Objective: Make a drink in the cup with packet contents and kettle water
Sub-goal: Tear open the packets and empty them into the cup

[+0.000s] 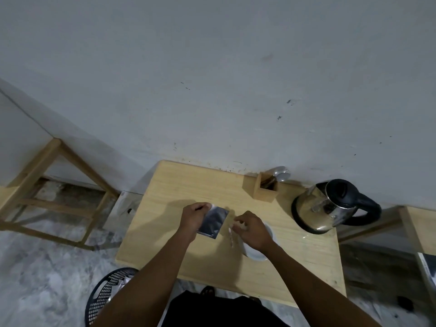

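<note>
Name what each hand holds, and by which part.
Left hand pinches the silver packet at its top corner. Right hand pinches a thin torn strip by its upper end.

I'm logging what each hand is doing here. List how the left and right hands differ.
The left hand grips the silver packet by its top corner; the right hand pinches only a thin torn-off strip. The left hand is over bare table; the right hand is over the white cup, nearer the kettle. Both are raised above the table.
</note>
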